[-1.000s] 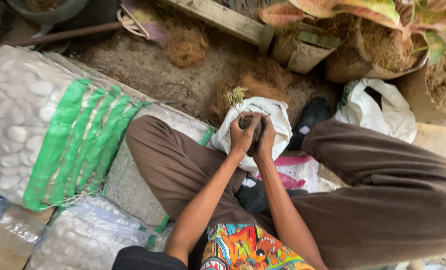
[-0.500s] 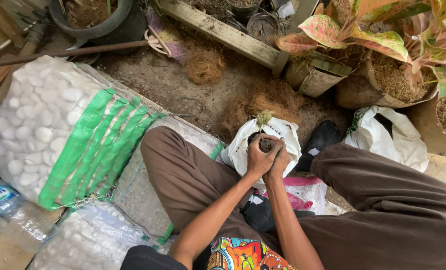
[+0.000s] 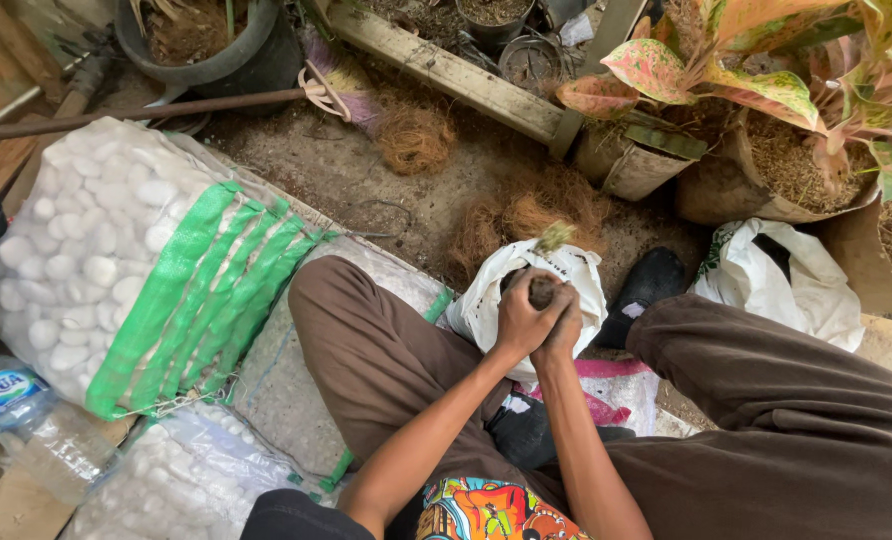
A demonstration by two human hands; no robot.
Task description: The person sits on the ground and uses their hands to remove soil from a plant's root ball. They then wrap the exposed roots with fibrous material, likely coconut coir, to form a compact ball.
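Where both legs part at centre frame, left hand and right hand pressed together, cupping a brown clump, white bag beneath.

Both forearms rise from the lower centre of the frame and meet just right of centre. The left hand and right hand press together, fingers curled closed.
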